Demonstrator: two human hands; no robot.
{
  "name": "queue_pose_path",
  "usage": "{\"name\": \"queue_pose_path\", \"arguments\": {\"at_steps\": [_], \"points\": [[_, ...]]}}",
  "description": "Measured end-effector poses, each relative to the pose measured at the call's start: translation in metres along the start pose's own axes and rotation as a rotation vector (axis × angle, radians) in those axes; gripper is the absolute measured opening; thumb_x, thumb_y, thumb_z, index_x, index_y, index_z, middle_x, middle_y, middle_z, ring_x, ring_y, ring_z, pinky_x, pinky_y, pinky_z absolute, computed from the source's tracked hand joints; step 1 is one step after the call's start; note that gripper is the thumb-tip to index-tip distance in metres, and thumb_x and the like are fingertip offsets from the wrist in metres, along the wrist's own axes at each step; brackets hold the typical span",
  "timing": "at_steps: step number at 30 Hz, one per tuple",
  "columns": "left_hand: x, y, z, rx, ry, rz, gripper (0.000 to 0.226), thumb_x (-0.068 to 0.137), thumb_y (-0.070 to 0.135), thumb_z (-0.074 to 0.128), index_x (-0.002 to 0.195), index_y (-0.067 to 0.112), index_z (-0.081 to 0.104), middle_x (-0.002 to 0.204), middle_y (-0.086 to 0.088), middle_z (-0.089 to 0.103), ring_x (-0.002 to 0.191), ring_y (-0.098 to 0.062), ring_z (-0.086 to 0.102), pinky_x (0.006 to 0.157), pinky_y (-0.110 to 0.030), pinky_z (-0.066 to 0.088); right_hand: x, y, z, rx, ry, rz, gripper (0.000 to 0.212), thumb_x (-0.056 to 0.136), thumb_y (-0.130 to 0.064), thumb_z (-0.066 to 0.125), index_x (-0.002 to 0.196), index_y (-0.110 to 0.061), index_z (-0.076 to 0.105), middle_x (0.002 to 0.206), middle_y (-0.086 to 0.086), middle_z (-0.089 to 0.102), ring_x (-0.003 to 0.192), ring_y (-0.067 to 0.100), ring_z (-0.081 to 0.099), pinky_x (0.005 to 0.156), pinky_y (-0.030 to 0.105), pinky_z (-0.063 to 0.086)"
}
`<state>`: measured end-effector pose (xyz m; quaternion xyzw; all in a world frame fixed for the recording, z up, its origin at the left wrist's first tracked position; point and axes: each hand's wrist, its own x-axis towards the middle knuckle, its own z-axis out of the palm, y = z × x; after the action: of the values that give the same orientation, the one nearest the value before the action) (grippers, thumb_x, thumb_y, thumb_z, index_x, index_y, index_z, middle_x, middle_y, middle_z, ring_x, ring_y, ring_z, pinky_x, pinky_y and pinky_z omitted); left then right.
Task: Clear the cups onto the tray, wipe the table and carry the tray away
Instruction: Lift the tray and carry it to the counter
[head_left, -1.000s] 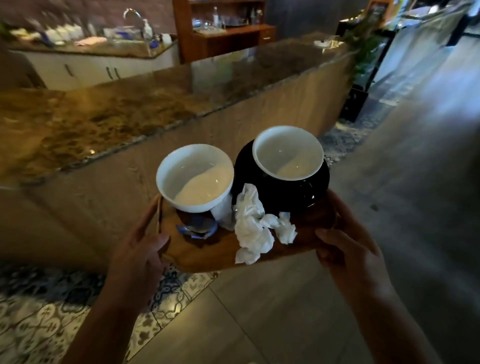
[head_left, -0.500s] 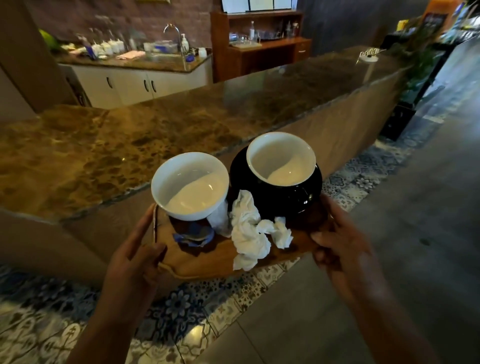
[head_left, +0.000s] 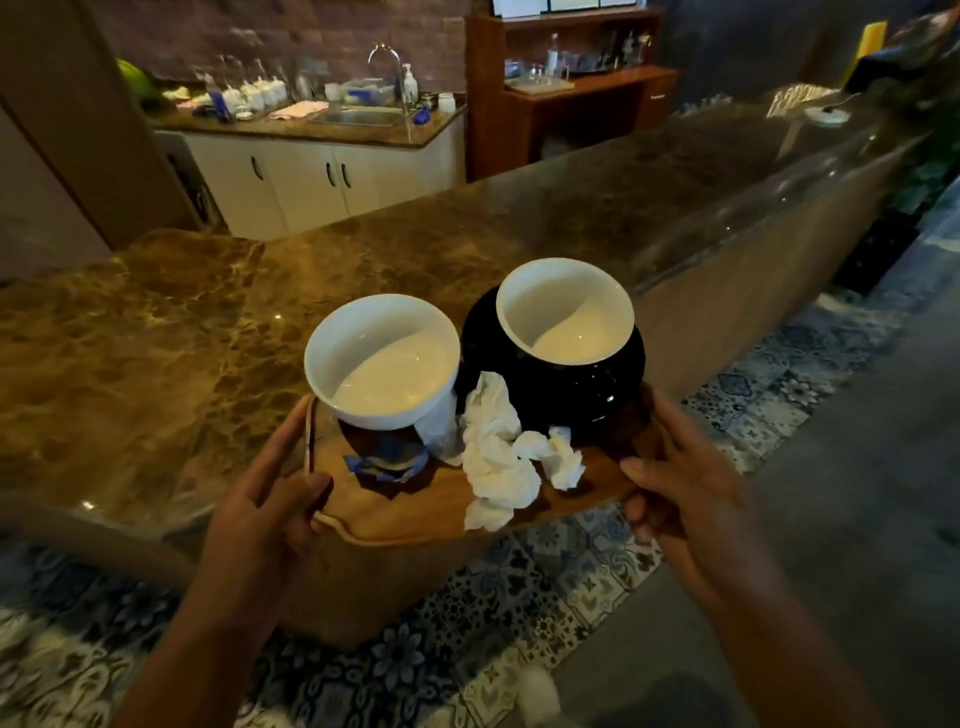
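I hold a wooden tray (head_left: 395, 519) in the air in front of me, at the edge of a marble counter. My left hand (head_left: 265, 509) grips its left rim and my right hand (head_left: 680, 483) grips its right rim. On the tray stand a white cup (head_left: 382, 361) on a blue patterned saucer (head_left: 387, 462) at the left and a white cup (head_left: 566, 312) on a black saucer (head_left: 550, 395) at the right. Crumpled white tissues (head_left: 501, 457) lie between them near the front.
The long brown marble counter (head_left: 208, 322) runs from left to far right, directly ahead of the tray. Behind it are white cabinets and a sink (head_left: 358, 117) with bottles, and a wooden shelf unit (head_left: 571, 88). Patterned tiles (head_left: 519, 597) and grey floor lie below.
The view has turned and come closer to the counter; the tray with both cups now hangs over the counter's near edge. Both hands keep the same hold on the rims.
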<state>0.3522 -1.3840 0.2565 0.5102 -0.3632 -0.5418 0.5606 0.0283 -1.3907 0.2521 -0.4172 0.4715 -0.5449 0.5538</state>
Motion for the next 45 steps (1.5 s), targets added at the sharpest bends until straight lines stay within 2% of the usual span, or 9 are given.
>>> {"name": "queue_pose_path", "arguments": {"at_steps": [3, 7, 11, 15, 18, 22, 33, 36, 45], "points": [[0.029, 0.004, 0.004, -0.008, 0.033, 0.005, 0.061, 0.078, 0.033, 0.082, 0.136, 0.042, 0.063, 0.07, -0.006, 0.062, 0.064, -0.01, 0.058, 0.054, -0.016, 0.051, 0.049, 0.001, 0.004, 0.032, -0.044, 0.037, 0.075, 0.08, -0.006, 0.065, 0.148, -0.035, 0.049, 0.09, 0.017, 0.067, 0.052, 0.017, 0.054, 0.04, 0.025, 0.044], [0.064, -0.002, 0.008, -0.03, 0.092, 0.028, 0.052, 0.09, 0.006, 0.059, 0.133, 0.036, 0.064, 0.045, 0.005, 0.052, 0.045, -0.006, 0.053, 0.056, -0.014, 0.053, 0.114, -0.003, 0.011, 0.029, -0.12, 0.074, 0.075, 0.078, -0.005, 0.064, 0.145, -0.037, 0.048, 0.105, 0.011, 0.074, 0.05, 0.014, 0.055, 0.039, 0.024, 0.044], [0.097, 0.006, 0.019, -0.036, 0.21, 0.05, 0.075, 0.064, 0.02, 0.081, 0.134, 0.035, 0.06, 0.045, 0.001, 0.047, 0.041, -0.005, 0.056, 0.046, -0.014, 0.048, 0.17, -0.007, 0.023, 0.012, -0.181, 0.116, 0.076, 0.075, -0.005, 0.064, 0.143, -0.038, 0.05, 0.113, 0.008, 0.074, 0.05, 0.015, 0.055, 0.039, 0.023, 0.044], [0.128, 0.004, 0.006, 0.013, 0.243, 0.036, 0.06, 0.095, 0.009, 0.066, 0.145, 0.038, 0.05, 0.054, -0.002, 0.064, 0.052, -0.003, 0.063, 0.048, -0.016, 0.05, 0.213, -0.005, 0.04, -0.004, -0.222, 0.135, 0.074, 0.074, -0.005, 0.065, 0.139, -0.038, 0.053, 0.11, 0.006, 0.075, 0.05, 0.015, 0.055, 0.039, 0.023, 0.042], [0.157, 0.005, -0.018, -0.014, 0.202, 0.025, 0.085, 0.061, 0.04, 0.091, 0.138, 0.046, 0.056, 0.067, -0.002, 0.07, 0.066, -0.015, 0.066, 0.055, -0.024, 0.056, 0.24, 0.001, 0.06, -0.048, -0.235, 0.133, 0.075, 0.082, 0.002, 0.063, 0.146, -0.034, 0.049, 0.107, 0.005, 0.074, 0.052, 0.015, 0.053, 0.04, 0.022, 0.041], [0.198, 0.014, -0.053, 0.011, 0.182, 0.02, 0.065, 0.09, 0.006, 0.062, 0.138, 0.049, 0.052, 0.089, -0.019, 0.076, 0.069, -0.021, 0.071, 0.057, -0.03, 0.06, 0.272, 0.013, 0.097, -0.054, -0.23, 0.135, 0.074, 0.09, 0.009, 0.057, 0.149, -0.034, 0.045, 0.108, 0.004, 0.075, 0.052, 0.014, 0.054, 0.039, 0.021, 0.039], [0.3, 0.035, -0.174, 0.187, 0.052, -0.046, 0.069, 0.099, 0.006, 0.058, 0.146, 0.052, 0.037, 0.105, -0.017, 0.078, 0.083, -0.029, 0.074, 0.088, -0.05, 0.058, 0.323, 0.069, 0.209, 0.07, -0.153, 0.23, 0.074, 0.09, 0.01, 0.058, 0.15, -0.032, 0.045, 0.113, 0.005, 0.073, 0.055, 0.012, 0.053, 0.041, 0.02, 0.039], [0.321, 0.033, -0.193, 0.156, 0.031, -0.114, 0.075, 0.095, 0.005, 0.065, 0.144, 0.054, 0.036, 0.108, -0.028, 0.074, 0.089, -0.039, 0.068, 0.079, -0.045, 0.062, 0.342, 0.081, 0.226, 0.037, -0.164, 0.252, 0.074, 0.091, 0.009, 0.058, 0.15, -0.033, 0.045, 0.116, 0.009, 0.071, 0.058, 0.012, 0.054, 0.044, 0.02, 0.042], [0.369, 0.009, -0.209, 0.115, 0.092, -0.251, 0.08, 0.099, -0.004, 0.056, 0.156, 0.043, 0.026, 0.071, -0.01, 0.072, 0.063, -0.022, 0.072, 0.067, -0.035, 0.065, 0.409, 0.122, 0.253, -0.03, -0.21, 0.39, 0.076, 0.092, 0.011, 0.057, 0.153, -0.032, 0.04, 0.117, 0.004, 0.074, 0.06, 0.013, 0.056, 0.046, 0.022, 0.044]]}}
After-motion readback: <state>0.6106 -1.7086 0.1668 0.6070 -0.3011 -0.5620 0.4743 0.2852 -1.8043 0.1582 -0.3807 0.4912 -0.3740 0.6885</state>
